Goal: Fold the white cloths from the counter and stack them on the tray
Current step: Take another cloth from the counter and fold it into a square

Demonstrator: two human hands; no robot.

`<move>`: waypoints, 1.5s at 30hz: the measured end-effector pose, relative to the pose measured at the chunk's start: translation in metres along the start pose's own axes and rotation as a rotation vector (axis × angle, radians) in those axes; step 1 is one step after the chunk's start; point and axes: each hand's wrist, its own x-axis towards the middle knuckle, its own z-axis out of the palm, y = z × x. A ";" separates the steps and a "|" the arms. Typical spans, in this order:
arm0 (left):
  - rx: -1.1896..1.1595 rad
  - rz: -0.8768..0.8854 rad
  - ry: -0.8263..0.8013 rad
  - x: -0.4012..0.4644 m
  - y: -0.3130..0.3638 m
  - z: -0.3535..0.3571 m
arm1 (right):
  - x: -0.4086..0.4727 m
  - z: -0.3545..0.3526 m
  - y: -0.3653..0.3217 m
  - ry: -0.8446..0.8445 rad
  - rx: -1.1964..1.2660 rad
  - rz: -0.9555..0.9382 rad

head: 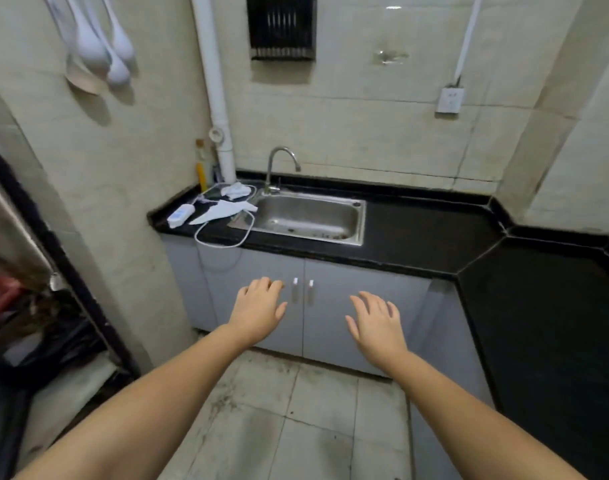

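Black counter [417, 233] beside sink [306, 218]. My left hand [259, 308] and right hand [377, 320] hover spread, empty. White cloths [223, 211] look light, limp: pinch corners.

Both arms reach forward, left hand [259, 308] and right hand [377, 322] palm-down, fingers relaxed, empty.

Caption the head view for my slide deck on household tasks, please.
Both hands, left and right, reach empty toward white cloths lying on the black counter left of the sink.
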 end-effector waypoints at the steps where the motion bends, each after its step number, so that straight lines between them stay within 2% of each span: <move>1: 0.004 -0.037 -0.015 0.005 -0.011 0.005 | 0.015 0.007 -0.006 -0.001 0.023 -0.039; 8: -0.014 -0.255 -0.056 0.056 -0.095 0.024 | 0.131 0.042 -0.055 -0.082 0.101 -0.274; 14: -0.030 -0.344 -0.065 0.148 -0.174 0.040 | 0.251 0.079 -0.092 -0.129 0.072 -0.335; 20: -0.056 -0.382 -0.093 0.246 -0.257 0.042 | 0.376 0.101 -0.129 -0.129 0.044 -0.295; 23: -0.138 -0.436 -0.121 0.285 -0.298 0.050 | 0.425 0.115 -0.148 -0.168 0.046 -0.315; 32: -0.263 -0.547 -0.170 0.398 -0.387 0.082 | 0.615 0.177 -0.224 -0.234 0.112 -0.474; 36: -0.346 -0.642 -0.234 0.446 -0.428 0.107 | 0.702 0.210 -0.268 -0.325 0.172 -0.564; 40: -0.316 -0.643 -0.311 0.476 -0.450 0.130 | 0.761 0.244 -0.306 -0.412 0.199 -0.635; 42: -0.243 -0.611 -0.386 0.480 -0.456 0.143 | 0.778 0.261 -0.321 -0.463 0.189 -0.623; 45: -0.142 -0.543 -0.418 0.476 -0.461 0.151 | 0.792 0.281 -0.333 -0.508 0.130 -0.596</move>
